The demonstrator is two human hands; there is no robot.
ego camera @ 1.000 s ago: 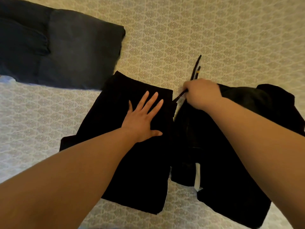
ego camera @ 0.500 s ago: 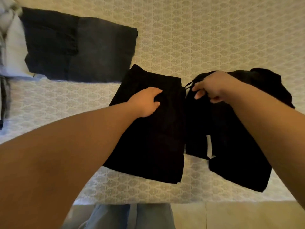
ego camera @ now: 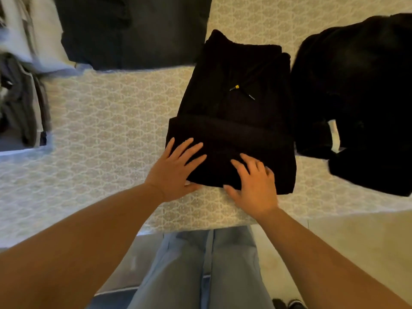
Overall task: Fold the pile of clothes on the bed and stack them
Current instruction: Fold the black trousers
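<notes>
At the centre of the frame the black shorts (ego camera: pixel 236 112) lay on the patterned bedspread (ego camera: pixel 107 121), their near edge folded up and a yellow-tipped drawstring (ego camera: pixel 242 90) on top. Our left hand (ego camera: pixel 176 168) and right hand (ego camera: pixel 254 186) pressed flat, fingers straight, on that fold. Another black garment (ego camera: pixel 361 94) lay just right; folded dark jeans (ego camera: pixel 133 30) sat upper left.

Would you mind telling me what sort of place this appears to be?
Most likely a bedroom: a bed with a pale patterned bedspread, folded dark clothes such as the black drawstring shorts lying on it, and a pale floor beside it.
</notes>
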